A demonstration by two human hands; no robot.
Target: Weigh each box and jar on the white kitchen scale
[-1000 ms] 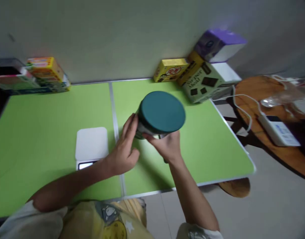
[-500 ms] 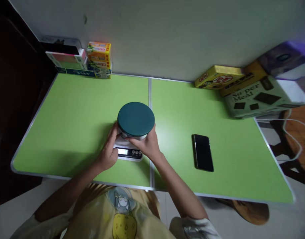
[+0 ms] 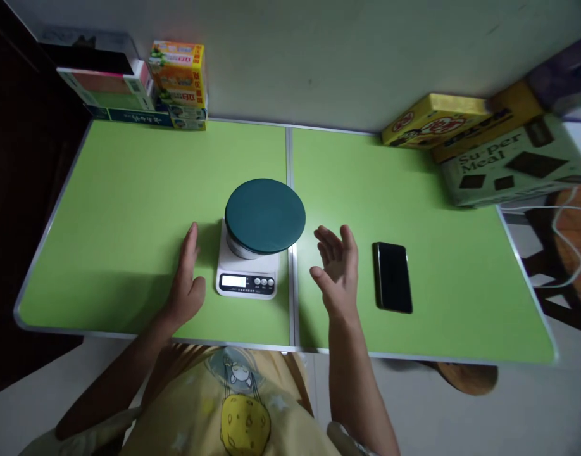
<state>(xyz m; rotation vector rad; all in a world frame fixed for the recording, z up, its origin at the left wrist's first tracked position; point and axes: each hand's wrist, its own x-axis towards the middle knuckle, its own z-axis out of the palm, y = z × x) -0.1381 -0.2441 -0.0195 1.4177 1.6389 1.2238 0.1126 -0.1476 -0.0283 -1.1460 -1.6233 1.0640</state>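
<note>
A white digital kitchen scale (image 3: 226,263) lies on the green table, its small display lit. On its platform rests a round container with a dark teal lid (image 3: 265,215); the lid overhangs and hides most of the container's body. To the left of the scale, my left hand (image 3: 185,288) is open and holds nothing, fingers stretched forward. My right hand (image 3: 337,272) is open too, right of the scale, with fingers apart and palm facing the container. Neither hand touches the scale or the container.
Right of my right hand lies a black smartphone (image 3: 393,277). Stacked boxes, among them an orange-yellow box (image 3: 179,76), stand at the back left. At the back right are a yellow box (image 3: 435,120) and a "Super Meal" box (image 3: 513,164). A metal seam (image 3: 293,304) divides the table (image 3: 143,190).
Both hands have let go of the lidded container and moved apart, the left one leftward and the right one rightward. The container stays on the scale. The camera view has shifted slightly.
</note>
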